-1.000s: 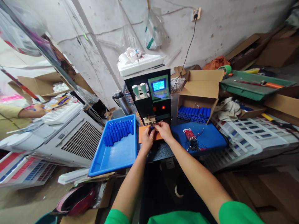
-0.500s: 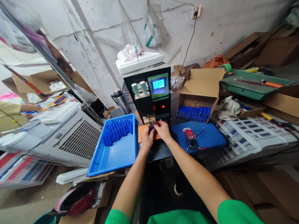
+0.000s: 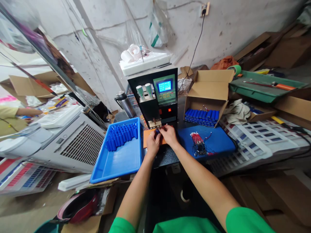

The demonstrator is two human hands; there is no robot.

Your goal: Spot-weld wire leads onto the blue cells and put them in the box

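Under the electrodes of a black spot welder (image 3: 167,113), a small blue battery cell (image 3: 157,131) shows between my fingertips, mostly hidden. My left hand (image 3: 153,142) is closed on the cell from the left, above an orange block (image 3: 146,137). Pinched fingers of my right hand (image 3: 169,135) meet it from the other side; what exactly they hold is covered. To the left, a blue tray (image 3: 116,170) bears many blue battery cells (image 3: 121,136) in rows. Red and black wire leads (image 3: 198,142) lie bunched on a blue pad (image 3: 216,139) to the right.
An open cardboard box (image 3: 211,79) of blue cells stands behind the pad. A steel flask (image 3: 126,105) is left of the welder, and a foam lid (image 3: 145,64) with white rolls lies on top. A green tray (image 3: 264,87) sits far right. Another person's arm (image 3: 29,112) shows far left.
Both hands stay almost in place at the electrodes. The view has shifted very slightly, and the person's arm at the far left has moved a little.
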